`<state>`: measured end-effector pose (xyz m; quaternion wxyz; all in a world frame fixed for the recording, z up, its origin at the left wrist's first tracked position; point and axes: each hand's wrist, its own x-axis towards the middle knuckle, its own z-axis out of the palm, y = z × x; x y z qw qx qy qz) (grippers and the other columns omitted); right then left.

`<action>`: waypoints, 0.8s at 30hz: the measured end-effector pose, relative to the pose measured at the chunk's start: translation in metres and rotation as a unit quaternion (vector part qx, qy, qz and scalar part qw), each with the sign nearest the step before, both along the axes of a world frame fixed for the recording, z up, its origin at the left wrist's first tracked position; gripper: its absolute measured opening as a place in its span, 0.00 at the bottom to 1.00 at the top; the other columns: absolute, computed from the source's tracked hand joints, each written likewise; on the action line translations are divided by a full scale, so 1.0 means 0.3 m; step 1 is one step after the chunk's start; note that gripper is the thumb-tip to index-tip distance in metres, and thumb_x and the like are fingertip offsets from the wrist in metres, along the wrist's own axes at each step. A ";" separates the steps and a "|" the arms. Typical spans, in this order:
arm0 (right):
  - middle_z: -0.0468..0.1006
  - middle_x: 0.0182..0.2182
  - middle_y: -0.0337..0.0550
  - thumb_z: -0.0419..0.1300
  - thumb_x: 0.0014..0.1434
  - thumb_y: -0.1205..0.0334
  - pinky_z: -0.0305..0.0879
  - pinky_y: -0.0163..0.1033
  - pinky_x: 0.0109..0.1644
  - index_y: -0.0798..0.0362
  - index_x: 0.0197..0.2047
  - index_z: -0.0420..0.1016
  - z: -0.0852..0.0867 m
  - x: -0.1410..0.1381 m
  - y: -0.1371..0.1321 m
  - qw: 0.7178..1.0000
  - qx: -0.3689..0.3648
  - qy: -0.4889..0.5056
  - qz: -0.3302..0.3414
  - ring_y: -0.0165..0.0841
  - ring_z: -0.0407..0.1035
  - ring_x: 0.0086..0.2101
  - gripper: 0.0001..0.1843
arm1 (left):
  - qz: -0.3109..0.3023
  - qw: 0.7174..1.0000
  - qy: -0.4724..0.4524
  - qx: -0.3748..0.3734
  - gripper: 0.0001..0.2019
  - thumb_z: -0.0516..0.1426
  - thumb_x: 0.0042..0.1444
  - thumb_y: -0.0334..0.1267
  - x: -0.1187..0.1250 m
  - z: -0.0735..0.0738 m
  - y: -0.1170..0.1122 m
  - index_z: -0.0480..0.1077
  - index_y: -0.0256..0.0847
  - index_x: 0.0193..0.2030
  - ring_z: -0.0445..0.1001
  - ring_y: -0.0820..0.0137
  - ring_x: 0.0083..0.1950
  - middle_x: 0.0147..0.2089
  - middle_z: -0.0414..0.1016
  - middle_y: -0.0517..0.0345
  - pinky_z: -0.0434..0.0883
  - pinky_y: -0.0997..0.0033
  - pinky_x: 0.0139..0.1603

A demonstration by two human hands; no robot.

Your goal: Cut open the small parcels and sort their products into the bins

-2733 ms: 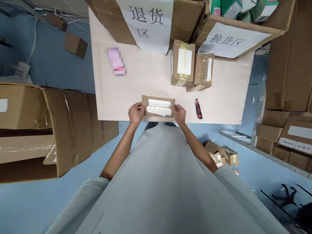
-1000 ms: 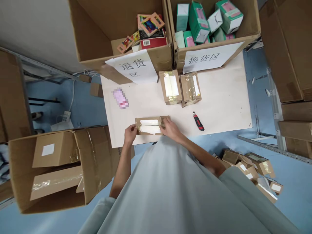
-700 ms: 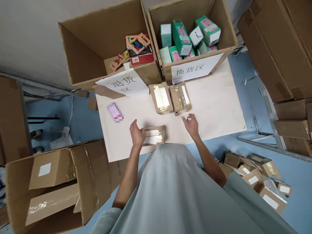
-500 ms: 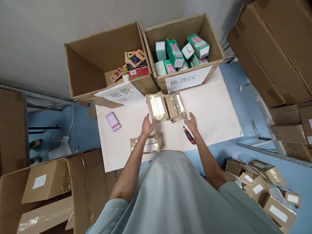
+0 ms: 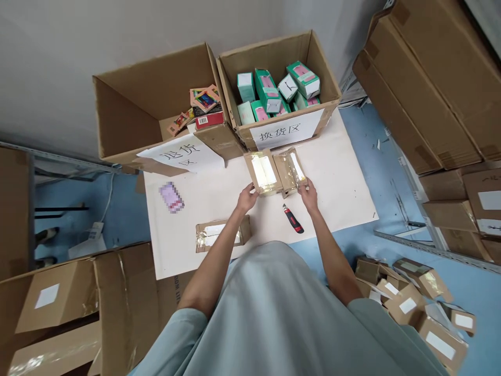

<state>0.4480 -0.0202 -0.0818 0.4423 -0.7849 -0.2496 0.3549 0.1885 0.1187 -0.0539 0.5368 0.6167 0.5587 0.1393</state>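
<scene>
Two small taped cardboard boxes sit side by side in front of me. The left box (image 5: 266, 180) has a white label and shiny tape; the right box (image 5: 287, 175) is narrower, with a label along its right side. My left hand (image 5: 248, 198) grips the near left corner of the left box. At the near right corner of the other box, my right hand (image 5: 309, 196) is closed on its edge. Just below them lies a red and black utility knife (image 5: 293, 219). Another taped cardboard box (image 5: 205, 240) rests near the table's front edge, partly behind my left forearm.
Two large open cartons stand at the back: the left carton (image 5: 156, 99) holds colourful packs, the right carton (image 5: 270, 47) green and pink boxes. A blurred purple item (image 5: 171, 197) lies on the white table (image 5: 336, 177). Opened boxes (image 5: 407, 297) are piled at the lower right.
Both hands have closed on the two small boxes, which have shifted right along the table, away from the left carton. The view has swung slightly to the right.
</scene>
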 end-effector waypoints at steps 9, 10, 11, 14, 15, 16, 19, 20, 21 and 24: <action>0.70 0.74 0.73 0.71 0.66 0.41 0.75 0.51 0.71 0.63 0.87 0.51 -0.029 -0.086 -0.127 0.980 -0.179 -0.054 0.063 0.53 0.78 0.65 0.61 | 0.037 0.996 -0.079 0.028 0.23 0.63 0.67 0.44 0.002 0.059 -0.088 0.79 0.40 0.66 0.84 0.52 0.66 0.74 0.80 0.40 0.79 0.47 0.72; 0.73 0.72 0.71 0.73 0.64 0.43 0.74 0.53 0.72 0.61 0.86 0.54 -0.038 -0.131 -0.162 0.968 -0.217 -0.077 0.098 0.54 0.76 0.66 0.59 | 0.043 0.995 -0.076 0.037 0.23 0.63 0.67 0.45 -0.051 0.069 -0.114 0.79 0.41 0.66 0.84 0.52 0.66 0.73 0.80 0.40 0.79 0.47 0.72; 0.74 0.71 0.69 0.74 0.63 0.47 0.73 0.53 0.72 0.60 0.85 0.58 -0.048 -0.174 -0.197 0.955 -0.247 -0.101 0.129 0.55 0.74 0.67 0.56 | 0.051 0.995 -0.070 0.045 0.23 0.63 0.67 0.46 -0.113 0.076 -0.140 0.79 0.41 0.66 0.84 0.51 0.66 0.73 0.80 0.40 0.79 0.46 0.71; 0.75 0.69 0.64 0.67 0.66 0.58 0.72 0.53 0.71 0.57 0.81 0.65 -0.065 -0.279 -0.290 0.926 -0.279 -0.169 0.188 0.54 0.70 0.68 0.43 | 0.096 0.991 -0.022 0.086 0.23 0.62 0.66 0.45 -0.335 0.087 -0.216 0.79 0.42 0.65 0.82 0.51 0.68 0.71 0.82 0.42 0.78 0.45 0.73; 0.76 0.67 0.63 0.65 0.66 0.60 0.72 0.53 0.70 0.56 0.80 0.67 -0.065 -0.302 -0.311 0.923 -0.277 -0.180 0.196 0.53 0.71 0.67 0.40 | 0.118 0.987 0.009 0.105 0.23 0.63 0.66 0.45 -0.416 0.088 -0.239 0.79 0.42 0.65 0.81 0.50 0.68 0.70 0.82 0.41 0.76 0.44 0.74; 0.77 0.66 0.62 0.63 0.66 0.61 0.73 0.52 0.69 0.55 0.78 0.68 -0.063 -0.322 -0.326 0.923 -0.273 -0.183 0.201 0.51 0.73 0.64 0.38 | 0.142 0.981 0.045 0.125 0.22 0.62 0.66 0.44 -0.497 0.087 -0.261 0.79 0.42 0.65 0.81 0.50 0.68 0.69 0.82 0.41 0.74 0.43 0.76; 0.81 0.58 0.58 0.62 0.64 0.60 0.75 0.50 0.65 0.56 0.72 0.75 -0.038 -0.374 -0.341 0.932 -0.250 -0.160 0.208 0.47 0.78 0.55 0.33 | 0.204 0.958 0.122 0.160 0.22 0.62 0.66 0.41 -0.720 0.082 -0.315 0.78 0.40 0.65 0.77 0.49 0.73 0.69 0.81 0.39 0.69 0.42 0.81; 0.83 0.56 0.56 0.61 0.63 0.59 0.75 0.49 0.63 0.56 0.68 0.77 -0.025 -0.396 -0.339 0.937 -0.238 -0.148 0.207 0.46 0.79 0.52 0.31 | 0.221 0.954 0.131 0.153 0.23 0.63 0.66 0.41 -0.781 0.080 -0.329 0.77 0.40 0.66 0.76 0.49 0.74 0.70 0.80 0.38 0.70 0.43 0.80; 0.83 0.54 0.55 0.60 0.63 0.59 0.76 0.48 0.62 0.55 0.65 0.79 -0.008 -0.422 -0.335 0.942 -0.226 -0.136 0.207 0.45 0.79 0.51 0.28 | 0.234 0.954 0.131 0.137 0.23 0.63 0.66 0.41 -0.833 0.079 -0.340 0.77 0.39 0.66 0.78 0.49 0.73 0.71 0.79 0.38 0.73 0.44 0.78; 0.85 0.46 0.50 0.57 0.67 0.54 0.78 0.46 0.57 0.53 0.56 0.80 0.064 -0.522 -0.317 0.953 -0.192 -0.098 0.211 0.43 0.80 0.46 0.20 | 0.237 0.964 0.093 0.070 0.21 0.64 0.65 0.44 -0.928 0.076 -0.364 0.79 0.39 0.63 0.85 0.55 0.62 0.65 0.84 0.41 0.80 0.52 0.69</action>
